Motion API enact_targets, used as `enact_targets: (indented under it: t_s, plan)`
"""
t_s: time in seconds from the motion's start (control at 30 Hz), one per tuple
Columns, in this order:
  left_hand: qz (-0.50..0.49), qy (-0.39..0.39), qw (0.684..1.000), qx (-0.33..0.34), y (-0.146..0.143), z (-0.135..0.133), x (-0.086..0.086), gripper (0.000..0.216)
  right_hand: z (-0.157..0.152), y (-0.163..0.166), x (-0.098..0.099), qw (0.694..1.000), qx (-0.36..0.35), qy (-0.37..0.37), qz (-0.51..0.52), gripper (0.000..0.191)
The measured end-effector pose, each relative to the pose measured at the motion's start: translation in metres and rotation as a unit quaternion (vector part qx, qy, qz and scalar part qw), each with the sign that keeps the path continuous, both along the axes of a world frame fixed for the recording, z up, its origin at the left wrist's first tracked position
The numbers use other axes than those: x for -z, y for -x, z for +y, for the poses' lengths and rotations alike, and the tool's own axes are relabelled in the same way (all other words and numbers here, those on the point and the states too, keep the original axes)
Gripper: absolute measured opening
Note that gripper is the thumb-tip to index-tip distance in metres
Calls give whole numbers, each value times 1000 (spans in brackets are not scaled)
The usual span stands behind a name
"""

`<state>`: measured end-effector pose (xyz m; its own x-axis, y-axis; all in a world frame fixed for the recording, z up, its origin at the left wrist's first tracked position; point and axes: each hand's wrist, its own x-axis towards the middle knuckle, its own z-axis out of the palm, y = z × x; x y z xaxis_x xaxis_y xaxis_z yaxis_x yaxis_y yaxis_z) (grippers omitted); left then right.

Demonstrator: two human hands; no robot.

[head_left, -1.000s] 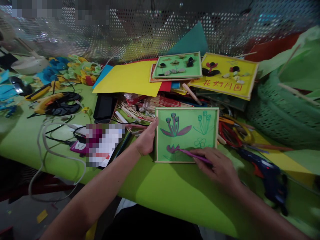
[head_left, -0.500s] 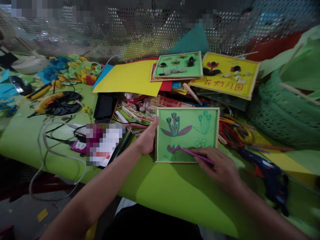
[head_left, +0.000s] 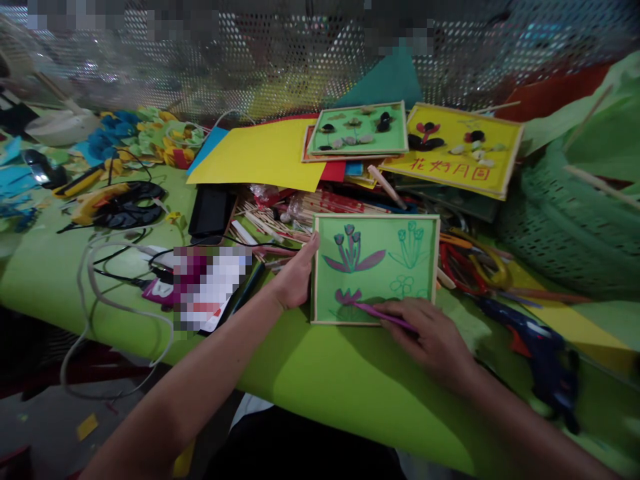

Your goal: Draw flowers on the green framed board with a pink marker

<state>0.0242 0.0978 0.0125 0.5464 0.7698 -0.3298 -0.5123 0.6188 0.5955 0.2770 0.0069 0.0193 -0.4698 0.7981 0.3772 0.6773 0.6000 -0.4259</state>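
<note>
The big green counter [head_left: 310, 380] is under the left hand [head_left: 297, 279] and the right hand [head_left: 427, 333]. A green basket [head_left: 555, 230] with lots of small holes is to the right of the right fingers and farther back. A sheet of yellow paper [head_left: 255, 157] lies behind the left fingers. A yellow picture [head_left: 463, 150] with dark and pale bits on it is behind the right fingers, well apart from them. The green framed picture [head_left: 377, 267] is between the two hands. The left fingers are clamped on its left side; the thumb shows at the edge. A blue glue gun [head_left: 537, 350] lies to the right of the right fingers. Those fingers are pinched tight on a purple pen [head_left: 386, 315]. Its tip is left of them, at a small purple flower [head_left: 347, 295] on the green framed picture.
</note>
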Motion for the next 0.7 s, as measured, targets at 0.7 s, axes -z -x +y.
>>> enact_targets:
  t_s: [0.7]
  plan:
    - [-15, -2, 1000, 6, 0, 0, 0, 59, -1, -7, -1, 999, 43, 3, 17, 18]
